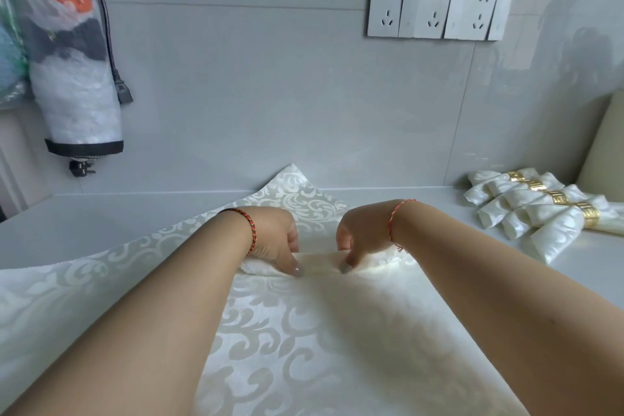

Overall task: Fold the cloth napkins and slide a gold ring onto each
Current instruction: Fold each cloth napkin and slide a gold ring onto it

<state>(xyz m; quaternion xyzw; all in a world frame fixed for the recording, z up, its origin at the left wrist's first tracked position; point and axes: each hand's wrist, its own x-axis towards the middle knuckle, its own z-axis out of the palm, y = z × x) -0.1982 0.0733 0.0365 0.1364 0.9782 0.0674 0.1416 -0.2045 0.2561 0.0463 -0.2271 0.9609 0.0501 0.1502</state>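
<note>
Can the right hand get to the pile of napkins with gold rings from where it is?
Probably yes. The ringed napkins lie on the counter to the right hand's side, nothing between; but it pinches the open napkin.

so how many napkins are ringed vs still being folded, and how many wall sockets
ringed napkins: 4, judging by the gold rings
napkin being folded: 1, pinched by the left hand and right hand
wall sockets: 3
total: 8

Pale glossy tiled wall (270, 94), row of white sockets (439, 10), white countertop (84, 223), cream cushion (604, 145) far right, hanging plugs (123, 91) left.
</note>
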